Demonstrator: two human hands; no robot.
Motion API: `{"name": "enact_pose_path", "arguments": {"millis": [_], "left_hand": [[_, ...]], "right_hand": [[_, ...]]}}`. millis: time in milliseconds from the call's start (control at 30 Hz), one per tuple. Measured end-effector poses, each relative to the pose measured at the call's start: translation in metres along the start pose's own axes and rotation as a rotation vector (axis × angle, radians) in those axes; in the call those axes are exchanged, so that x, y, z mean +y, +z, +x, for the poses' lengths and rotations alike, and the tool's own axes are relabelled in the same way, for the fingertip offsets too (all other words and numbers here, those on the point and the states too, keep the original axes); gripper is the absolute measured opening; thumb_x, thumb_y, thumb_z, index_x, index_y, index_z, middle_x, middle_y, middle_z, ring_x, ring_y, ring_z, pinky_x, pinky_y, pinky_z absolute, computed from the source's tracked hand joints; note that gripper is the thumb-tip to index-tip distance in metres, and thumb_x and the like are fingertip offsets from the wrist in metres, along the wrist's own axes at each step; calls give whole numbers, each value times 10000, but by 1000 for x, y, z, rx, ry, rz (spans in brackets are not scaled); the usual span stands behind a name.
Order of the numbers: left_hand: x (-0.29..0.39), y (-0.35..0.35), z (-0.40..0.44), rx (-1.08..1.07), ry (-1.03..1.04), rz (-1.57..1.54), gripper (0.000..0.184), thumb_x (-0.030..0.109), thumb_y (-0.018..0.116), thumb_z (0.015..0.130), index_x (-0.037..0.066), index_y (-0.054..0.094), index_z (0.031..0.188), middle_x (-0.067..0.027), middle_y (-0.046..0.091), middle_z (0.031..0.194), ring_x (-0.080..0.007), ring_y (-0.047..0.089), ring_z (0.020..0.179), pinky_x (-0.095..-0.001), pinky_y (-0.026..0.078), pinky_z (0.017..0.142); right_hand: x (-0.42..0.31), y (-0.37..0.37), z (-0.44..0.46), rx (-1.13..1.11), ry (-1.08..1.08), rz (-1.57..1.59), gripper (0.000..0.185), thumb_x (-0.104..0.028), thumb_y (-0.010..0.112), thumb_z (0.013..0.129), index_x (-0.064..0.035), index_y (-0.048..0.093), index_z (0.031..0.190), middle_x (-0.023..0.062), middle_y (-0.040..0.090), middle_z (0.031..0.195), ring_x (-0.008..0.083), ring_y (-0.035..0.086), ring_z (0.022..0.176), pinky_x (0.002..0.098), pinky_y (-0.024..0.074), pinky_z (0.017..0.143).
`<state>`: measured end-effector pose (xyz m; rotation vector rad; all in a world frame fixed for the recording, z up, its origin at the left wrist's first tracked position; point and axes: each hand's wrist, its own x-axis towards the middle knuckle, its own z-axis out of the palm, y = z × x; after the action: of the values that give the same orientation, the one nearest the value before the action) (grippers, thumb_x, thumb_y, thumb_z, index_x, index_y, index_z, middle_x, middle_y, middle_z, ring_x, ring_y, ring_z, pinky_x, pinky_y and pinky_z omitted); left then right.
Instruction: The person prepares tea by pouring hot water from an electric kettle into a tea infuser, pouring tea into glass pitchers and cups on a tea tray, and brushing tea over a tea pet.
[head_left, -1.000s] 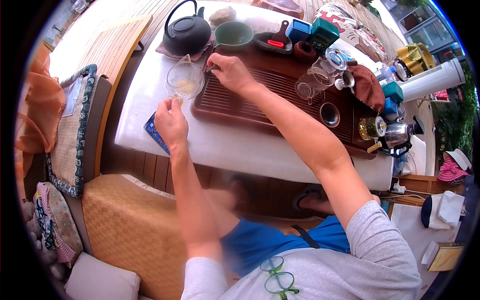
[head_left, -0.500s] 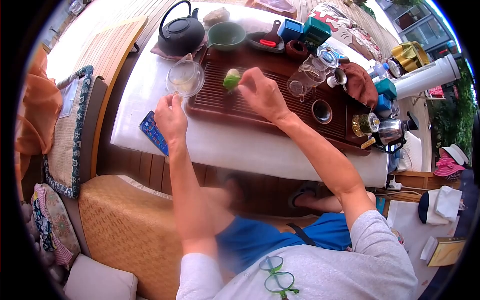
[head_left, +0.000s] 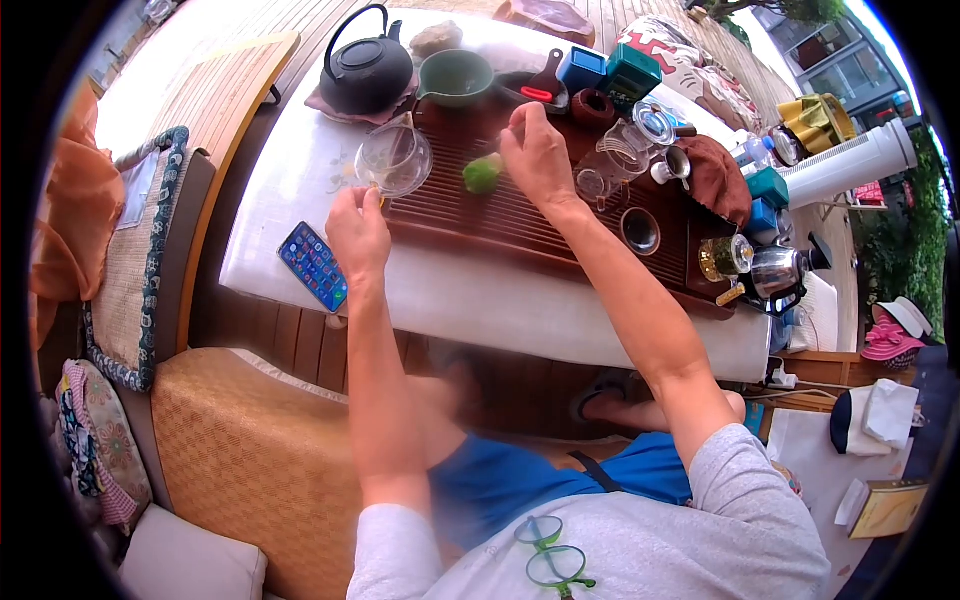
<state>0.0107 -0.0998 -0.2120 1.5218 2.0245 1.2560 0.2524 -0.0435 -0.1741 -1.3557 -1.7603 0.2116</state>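
My left hand (head_left: 358, 235) is closed on the handle of a clear glass pitcher (head_left: 393, 165), which it holds over the left end of the slatted brown tea tray (head_left: 450, 215). My right hand (head_left: 537, 155) is raised over the tray's middle, its fingers pinched together; whatever may be between them is hidden. Just left of that hand is a small bright green ornament (head_left: 481, 176), slightly blurred. Right of it stand another glass pitcher (head_left: 612, 155) and a dark round cup (head_left: 641, 230).
A black iron kettle (head_left: 368, 75) and a green bowl (head_left: 455, 77) stand at the back left. A phone (head_left: 313, 266) lies near the table's front edge. On the right are a brown cloth (head_left: 712, 185), a glass jar (head_left: 727, 255) and a steel pot (head_left: 778, 270).
My left hand has moved right with the glass pitcher, bringing it further over the tray. My right hand has shifted up and to the right, away from the green ornament.
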Motion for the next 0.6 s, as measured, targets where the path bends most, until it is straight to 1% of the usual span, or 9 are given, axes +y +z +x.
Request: {"name": "enact_pose_path", "arguments": {"millis": [67,133,200,300,400,433,467,567,600], "left_hand": [[0,1,-1,3,0,2,238,184,644,945,-48,691,974,-181,729,872,-281,698,761,-376,531,722],[0,2,-1,-2,-9,-4,235,181,639,948,-47,691,976,-181,729,876,-280,698,763,-375,531,724],[0,1,0,-2,-15,0,233,178,636,950,-46,691,978,-181,729,880,-279,699,767,-373,532,727],[3,2,-2,-16,-11,7,233,177,635,951,-46,692,982,-182,729,881,-275,701,774,-371,531,731],[1,2,-2,-11,-9,-11,237,181,637,950,-47,693,984,-181,729,878,-272,701,777,-370,531,734],[2,3,-2,-10,-12,-13,238,182,637,950,-47,693,984,-180,729,877,-271,701,776,-370,531,735],[3,4,-1,-10,-14,-15,239,183,637,950,-48,694,984,-180,729,875,-270,701,776,-369,531,736],[4,6,-1,1,-39,-66,220,190,642,934,-24,691,953,-211,708,892,-386,681,840,-439,516,772],[5,6,-1,-3,-46,-71,221,191,642,933,-23,693,953,-210,709,891,-385,681,841,-439,516,772]], "right_hand": [[-1,-4,3,125,-9,100,224,-35,633,876,-19,455,1011,182,623,811,339,664,729,419,533,696],[-12,-16,0,159,-14,102,222,-35,628,878,-23,456,1017,161,632,812,331,668,694,404,537,663],[-18,-25,-11,109,21,18,218,-41,627,878,-29,461,1018,152,634,813,330,674,712,406,536,664],[3,-17,-21,41,86,-4,215,-51,633,883,-39,464,1015,148,634,801,328,678,727,410,533,662],[18,-18,-19,122,113,105,216,-57,641,889,-42,465,1013,147,635,785,327,678,735,414,531,664],[19,-17,-20,70,149,147,216,-57,647,892,-41,467,1012,145,641,788,323,679,738,411,530,664],[21,-16,-24,52,120,145,218,-53,647,892,-41,469,1017,145,652,810,315,680,737,396,533,661],[16,-18,-28,71,101,161,223,-62,655,898,-44,470,1021,131,657,819,280,685,736,360,537,658],[8,-20,-30,108,80,195,223,-61,656,900,-45,469,1021,127,656,823,270,686,735,354,537,658]]}}
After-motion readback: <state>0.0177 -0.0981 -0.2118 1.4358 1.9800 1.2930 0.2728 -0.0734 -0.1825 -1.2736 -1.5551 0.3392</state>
